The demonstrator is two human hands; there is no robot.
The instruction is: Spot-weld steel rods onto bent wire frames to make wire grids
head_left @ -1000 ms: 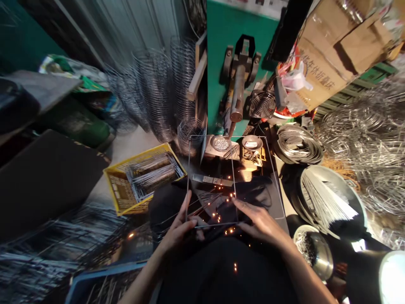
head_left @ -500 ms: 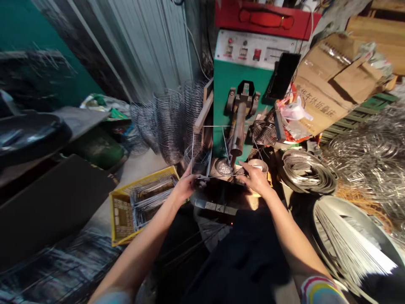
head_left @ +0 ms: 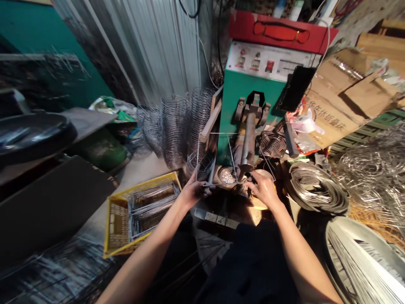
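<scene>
A thin, straight-wired, rectangular metal frame [head_left: 232, 157] is held level just before the green machine [head_left: 232, 101], beside its smooth, cylindrical steel rod [head_left: 249, 137]. The left hand [head_left: 193, 192] pinches the frame's near left corner; the right hand [head_left: 263, 188] pinches its near edge by the rod's tip. Left of the machine stand ribbed wire coils [head_left: 175, 131] and a yellow mesh-sided plastic crate [head_left: 118, 217]; right of it, a creased cardboard carton [head_left: 327, 114].
</scene>
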